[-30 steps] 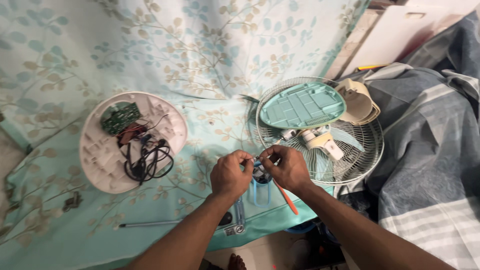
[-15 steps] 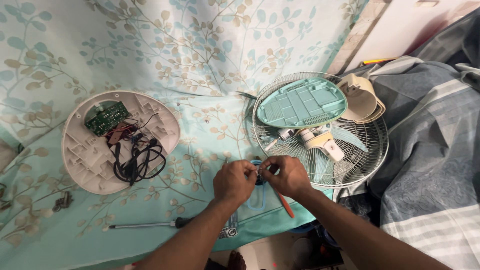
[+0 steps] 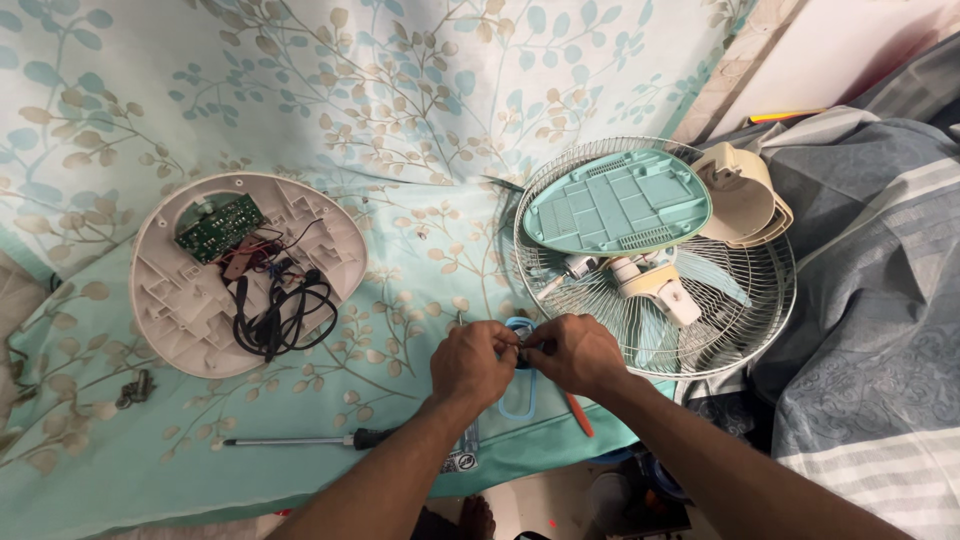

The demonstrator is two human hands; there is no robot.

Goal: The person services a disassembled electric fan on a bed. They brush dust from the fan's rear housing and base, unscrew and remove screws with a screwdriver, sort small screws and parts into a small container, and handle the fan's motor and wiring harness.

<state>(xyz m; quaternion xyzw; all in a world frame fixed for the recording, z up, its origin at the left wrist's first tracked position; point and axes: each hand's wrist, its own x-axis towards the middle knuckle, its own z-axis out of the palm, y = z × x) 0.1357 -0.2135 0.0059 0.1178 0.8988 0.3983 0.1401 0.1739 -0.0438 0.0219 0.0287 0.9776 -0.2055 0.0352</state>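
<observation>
My left hand [image 3: 473, 362] and my right hand [image 3: 574, 354] meet fingertip to fingertip over a floral cloth [image 3: 400, 120], pinching a small dark part [image 3: 520, 350] between them. The part is mostly hidden by my fingers. Under the hands lies a light blue plastic ring piece [image 3: 518, 400]. An orange-handled tool [image 3: 579, 414] lies just below my right hand. A wire fan guard [image 3: 740, 320] with a teal cover plate [image 3: 615, 203] and a white motor part [image 3: 655, 290] sits to the right of my hands.
A round beige fan base [image 3: 180, 310] lies open at left, holding a green circuit board [image 3: 218, 227] and a coiled black cord [image 3: 285, 315]. A long screwdriver [image 3: 310, 440] lies near the cloth's front edge. A small metal piece [image 3: 135, 388] is at far left. Grey striped bedding [image 3: 880, 300] fills the right.
The view has shifted, so the fan base and guard sit differently in frame. My hands stay together on the small part, with only slight finger movement.
</observation>
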